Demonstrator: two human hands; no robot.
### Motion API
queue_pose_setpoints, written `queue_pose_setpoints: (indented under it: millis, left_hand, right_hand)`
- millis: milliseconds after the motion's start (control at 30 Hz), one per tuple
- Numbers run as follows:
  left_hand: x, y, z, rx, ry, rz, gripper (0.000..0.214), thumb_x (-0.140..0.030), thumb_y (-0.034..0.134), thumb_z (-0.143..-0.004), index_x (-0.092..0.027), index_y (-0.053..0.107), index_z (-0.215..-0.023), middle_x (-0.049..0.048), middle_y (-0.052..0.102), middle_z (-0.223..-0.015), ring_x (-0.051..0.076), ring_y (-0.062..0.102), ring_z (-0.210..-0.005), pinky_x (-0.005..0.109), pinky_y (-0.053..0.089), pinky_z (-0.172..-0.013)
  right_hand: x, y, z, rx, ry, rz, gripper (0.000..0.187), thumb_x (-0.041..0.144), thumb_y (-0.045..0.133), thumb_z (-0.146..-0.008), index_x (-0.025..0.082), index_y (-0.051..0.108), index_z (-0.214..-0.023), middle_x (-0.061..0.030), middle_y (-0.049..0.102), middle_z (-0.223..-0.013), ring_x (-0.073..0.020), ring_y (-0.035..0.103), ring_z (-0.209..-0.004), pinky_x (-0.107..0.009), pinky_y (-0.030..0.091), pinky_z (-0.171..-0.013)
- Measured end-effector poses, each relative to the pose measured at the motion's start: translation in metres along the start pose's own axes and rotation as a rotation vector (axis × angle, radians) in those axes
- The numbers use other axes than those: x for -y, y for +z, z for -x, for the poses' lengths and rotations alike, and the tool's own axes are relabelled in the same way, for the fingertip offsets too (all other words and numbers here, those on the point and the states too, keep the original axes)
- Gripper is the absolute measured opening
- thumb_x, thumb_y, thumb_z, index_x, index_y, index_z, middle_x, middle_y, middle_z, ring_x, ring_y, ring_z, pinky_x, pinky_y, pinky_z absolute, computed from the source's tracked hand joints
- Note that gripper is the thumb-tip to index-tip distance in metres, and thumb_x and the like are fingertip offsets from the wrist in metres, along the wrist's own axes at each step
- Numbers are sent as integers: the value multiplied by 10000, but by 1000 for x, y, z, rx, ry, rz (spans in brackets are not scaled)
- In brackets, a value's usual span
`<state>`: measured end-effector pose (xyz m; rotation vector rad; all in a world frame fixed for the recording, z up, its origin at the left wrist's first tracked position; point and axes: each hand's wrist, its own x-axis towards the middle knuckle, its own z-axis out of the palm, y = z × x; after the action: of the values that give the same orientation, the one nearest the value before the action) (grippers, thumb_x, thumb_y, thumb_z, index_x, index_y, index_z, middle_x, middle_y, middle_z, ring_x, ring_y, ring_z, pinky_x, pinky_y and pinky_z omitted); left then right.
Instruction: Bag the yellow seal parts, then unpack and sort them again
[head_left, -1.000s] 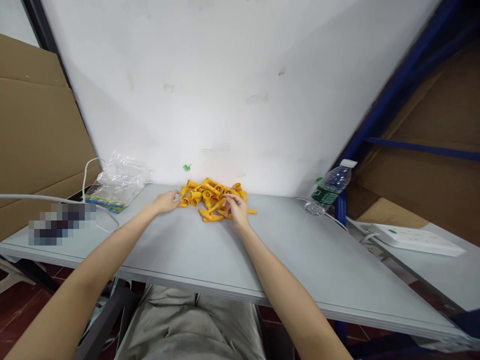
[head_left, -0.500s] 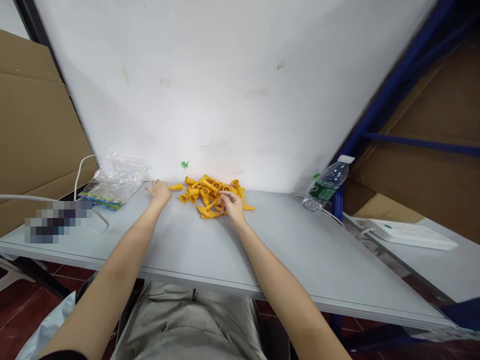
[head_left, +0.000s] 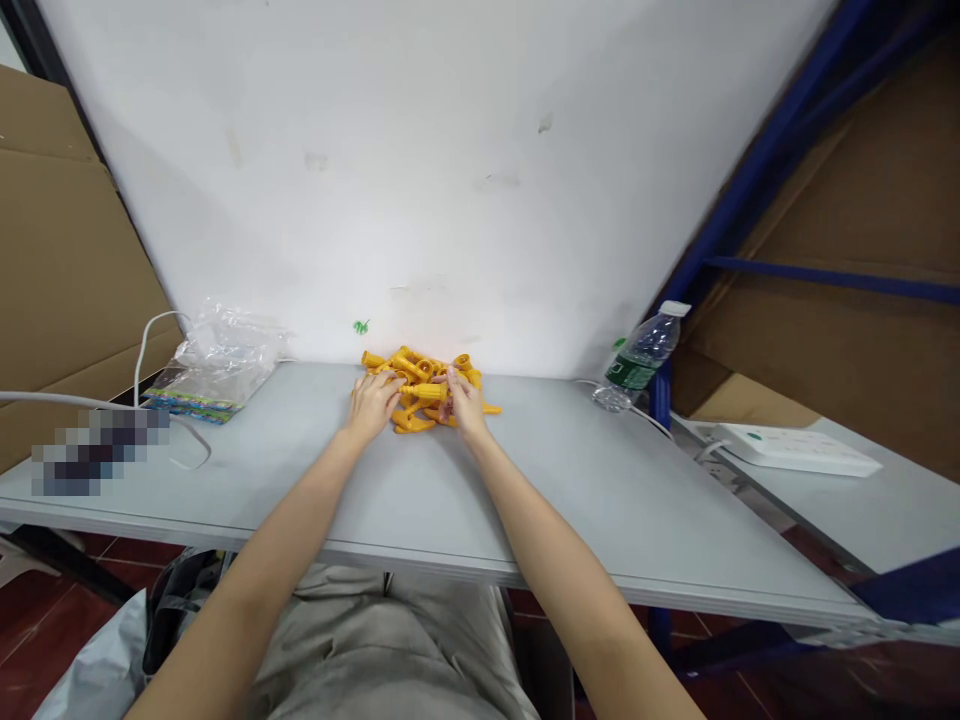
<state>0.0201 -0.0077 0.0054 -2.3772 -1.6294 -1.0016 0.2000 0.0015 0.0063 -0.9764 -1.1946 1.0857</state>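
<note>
A ribbed yellow plastic piece (head_left: 430, 391), like a small hollow handle, lies level between my two hands above the heap. My right hand (head_left: 466, 402) is closed with thumb and fingers around its wider right end. At its narrow left end, my left hand (head_left: 371, 404) pinches with the fingertips; whether that end is a separate part I cannot tell. Beneath and behind them is a pile of yellow plastic pieces (head_left: 406, 356), some ribbed and hollow, others curved and pointed. My hands cover part of the pile.
Clear plastic bags (head_left: 232, 350) with colourful printed edges lie at the left of the grey table (head_left: 420, 500). A bottle (head_left: 641, 355) leans at the right near a white cable. Beyond it is a white power strip (head_left: 795, 450). Cardboard (head_left: 60, 250) stands on the left.
My left hand has moved right, from beside a lone yellow piece to the pile, meeting my right hand. A ribbed piece now shows between them. The view has shifted slightly.
</note>
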Motion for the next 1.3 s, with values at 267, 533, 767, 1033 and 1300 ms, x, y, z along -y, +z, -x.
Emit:
queue_pose_setpoints:
  millis: [267, 533, 767, 1033, 1300]
  left_hand:
    - [12, -2, 2, -133, -81, 53, 451, -124, 486, -857, -240, 607, -1277, 110, 442, -1459, 271, 491, -1282, 416, 431, -1005]
    - [19, 1, 1, -259, -72, 129, 541, -51, 481, -796, -243, 591, -1289, 70, 628, -1251, 229, 597, -1144, 365, 483, -988]
    - [20, 2, 1, -319, -95, 158, 506, -73, 569, -796, -251, 601, -1269, 42, 682, -1141, 210, 644, -1048, 328, 527, -914]
    - [18, 6, 4, -327, -25, 157, 439, -186, 588, -875, -238, 568, -1311, 52, 685, -1103, 150, 657, -808, 264, 534, -740]
    - [11, 10, 6, -313, 106, 170, 369, -254, 541, -921, -241, 579, -1288, 74, 657, -1185, 163, 662, -940, 268, 542, -797]
  right_hand:
    - [3, -2, 2, 281, 155, 82, 370, 525, 796, -631, 193, 640, -676, -27, 654, -612, -134, 564, -461, -260, 453, -407]
    - [1, -7, -1, 248, -225, 430, 427, 583, 670, -750, 183, 677, -898, -45, 658, -743, -191, 615, -663, -348, 515, -626]
    - [-1, -12, -5, 134, -795, 898, 334, 459, 516, -921, 189, 644, -1071, -135, 685, -1087, -281, 610, -1057, -439, 456, -912]
    - [-1, -14, -4, -13, -889, 1185, 311, 314, 439, -967, 184, 596, -1203, -136, 657, -1183, -269, 574, -1103, -457, 344, -1020]
    - [-4, -10, -3, 8, -860, 1270, 299, 269, 433, -955, 199, 594, -1197, -126, 658, -1183, -296, 509, -1207, -607, 156, -1123]
